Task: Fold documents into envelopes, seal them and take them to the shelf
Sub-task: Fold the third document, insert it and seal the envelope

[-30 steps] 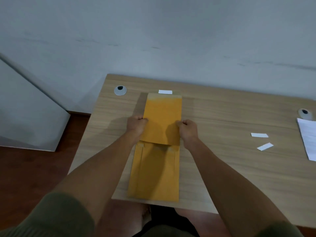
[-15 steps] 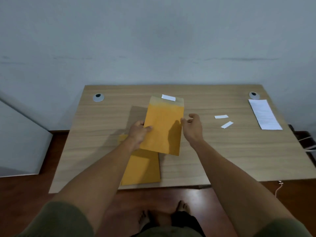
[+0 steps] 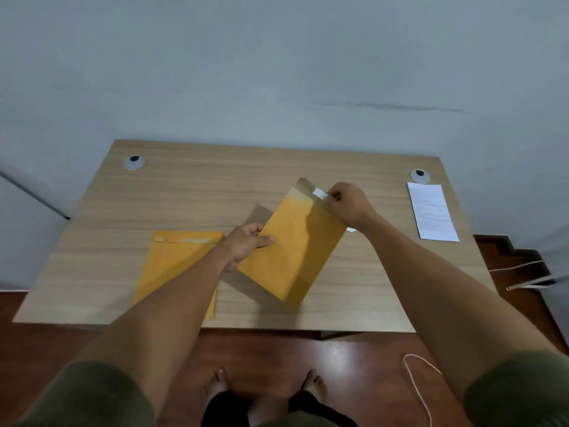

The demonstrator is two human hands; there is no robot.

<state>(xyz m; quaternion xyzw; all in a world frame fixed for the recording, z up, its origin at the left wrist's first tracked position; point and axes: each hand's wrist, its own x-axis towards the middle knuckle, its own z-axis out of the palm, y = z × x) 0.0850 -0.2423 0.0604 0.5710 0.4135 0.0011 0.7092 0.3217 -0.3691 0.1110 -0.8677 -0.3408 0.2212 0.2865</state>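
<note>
Gripping the tilted envelope (image 3: 292, 251) above the desk (image 3: 354, 291): left hand (image 3: 246, 246) clamps its side edge; right hand (image 3: 348, 204) fingers pinch the white strip (image 3: 320, 193) at its flap.

office/home room | wooden desk (image 3: 191, 192) with cable grommets (image 3: 134, 162) | bare wall (image 3: 277, 72)
</note>
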